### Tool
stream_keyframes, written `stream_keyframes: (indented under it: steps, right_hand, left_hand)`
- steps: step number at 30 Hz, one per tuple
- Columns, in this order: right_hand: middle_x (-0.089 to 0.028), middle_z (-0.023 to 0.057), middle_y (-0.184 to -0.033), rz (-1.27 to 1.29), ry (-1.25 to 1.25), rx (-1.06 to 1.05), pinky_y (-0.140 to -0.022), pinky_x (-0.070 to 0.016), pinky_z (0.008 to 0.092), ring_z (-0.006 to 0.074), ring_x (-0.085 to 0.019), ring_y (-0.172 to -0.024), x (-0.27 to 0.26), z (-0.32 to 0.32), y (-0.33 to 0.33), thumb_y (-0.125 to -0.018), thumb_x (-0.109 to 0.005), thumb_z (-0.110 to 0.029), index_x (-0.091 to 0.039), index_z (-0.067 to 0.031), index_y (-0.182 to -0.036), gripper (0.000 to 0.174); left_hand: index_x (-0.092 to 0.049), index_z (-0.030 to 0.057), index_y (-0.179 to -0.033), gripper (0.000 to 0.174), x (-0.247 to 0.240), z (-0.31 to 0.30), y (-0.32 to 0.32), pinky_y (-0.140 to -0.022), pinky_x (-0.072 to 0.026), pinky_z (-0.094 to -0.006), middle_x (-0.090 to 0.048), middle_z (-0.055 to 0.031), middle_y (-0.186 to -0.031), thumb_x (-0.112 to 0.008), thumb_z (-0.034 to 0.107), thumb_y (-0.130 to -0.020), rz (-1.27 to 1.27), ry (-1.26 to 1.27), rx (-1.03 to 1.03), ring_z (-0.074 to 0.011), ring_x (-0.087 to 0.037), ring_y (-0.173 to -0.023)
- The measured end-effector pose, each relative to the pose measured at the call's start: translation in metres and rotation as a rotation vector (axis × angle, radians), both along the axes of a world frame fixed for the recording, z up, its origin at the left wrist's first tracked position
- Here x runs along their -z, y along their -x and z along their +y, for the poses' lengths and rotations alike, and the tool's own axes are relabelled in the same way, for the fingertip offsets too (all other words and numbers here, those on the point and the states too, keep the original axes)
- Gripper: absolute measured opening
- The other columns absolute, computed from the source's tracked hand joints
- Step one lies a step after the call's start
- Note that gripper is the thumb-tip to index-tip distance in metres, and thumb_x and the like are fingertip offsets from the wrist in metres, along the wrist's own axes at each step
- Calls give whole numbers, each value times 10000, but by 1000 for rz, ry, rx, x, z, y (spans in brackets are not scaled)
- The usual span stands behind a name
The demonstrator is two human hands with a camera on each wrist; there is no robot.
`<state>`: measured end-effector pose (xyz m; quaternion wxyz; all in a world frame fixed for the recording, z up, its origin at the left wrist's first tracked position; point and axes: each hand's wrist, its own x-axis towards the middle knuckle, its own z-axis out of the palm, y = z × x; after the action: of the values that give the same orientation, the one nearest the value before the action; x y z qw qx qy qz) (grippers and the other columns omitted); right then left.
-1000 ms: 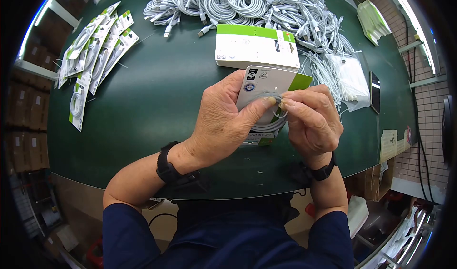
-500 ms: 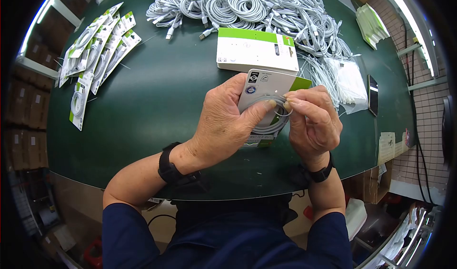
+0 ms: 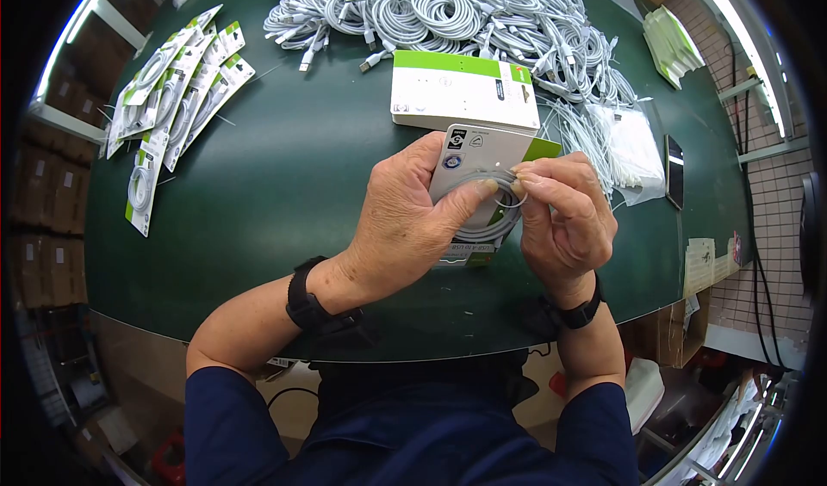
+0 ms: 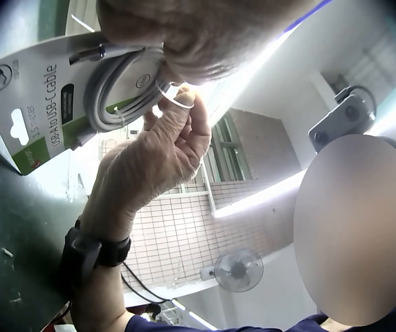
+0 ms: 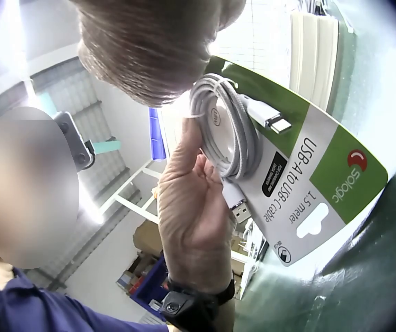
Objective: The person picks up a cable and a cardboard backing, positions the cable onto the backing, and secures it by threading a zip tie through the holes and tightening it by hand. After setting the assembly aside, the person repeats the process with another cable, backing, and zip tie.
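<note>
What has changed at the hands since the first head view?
Very little: the fingertips of the right hand have drawn slightly rightward, away from the left thumb. No new grip or release shows. The left hand still holds the card with its coiled cable; the card stack and cable pile look undisturbed.

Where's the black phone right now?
In the head view, the black phone lies toward the right of the green table, just right of the plastic bag.
</note>
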<state>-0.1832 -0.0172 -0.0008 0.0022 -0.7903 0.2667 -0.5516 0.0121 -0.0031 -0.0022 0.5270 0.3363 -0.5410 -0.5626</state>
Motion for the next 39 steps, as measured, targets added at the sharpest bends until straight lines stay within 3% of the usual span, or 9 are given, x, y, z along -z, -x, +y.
stream_keyframes:
  steps: [26, 31, 35, 39]
  right_hand:
    - [-739, 111, -940, 18, 4, 47, -627, -532, 326, 231, -672, -761, -2, -1, -6, -849, -797, 50, -700, -61, -1065, 261]
    - [-737, 106, -931, 54, -54, 47, -627, -528, 324, 242, -665, -755, -6, -2, -6, -820, -802, 59, -724, -53, -1015, 238]
    - [-738, 96, -930, 97, -115, 4, -621, -530, 326, 240, -658, -746, -18, 0, -3, -792, -798, 74, -746, -54, -1011, 259]
    - [-742, 97, -945, 149, -7, -7, -612, -542, 326, 233, -660, -747, -16, -2, 1, -738, -801, 84, -754, -57, -1049, 346]
  left_hand:
    - [-662, -35, -1220, 280, 1, 0, 0, -866, -600, -311, -764, -117, -1094, -741, 72, -974, -4, 3, -17, -142, -722, -982]
    - [-668, -32, -1214, 283, 1, 1, 1, -867, -601, -319, -766, -125, -1099, -750, 70, -964, -29, 37, -42, -153, -725, -990]
    - [-632, -40, -1290, 328, 0, 2, -3, -938, -587, -304, -735, -105, -1208, -733, 52, -992, -81, 56, 4, -132, -695, -1071]
    - [-632, -34, -1300, 335, 2, 4, -3, -957, -578, -304, -733, -99, -1217, -734, 59, -995, -83, 18, 21, -129, -690, -1083]
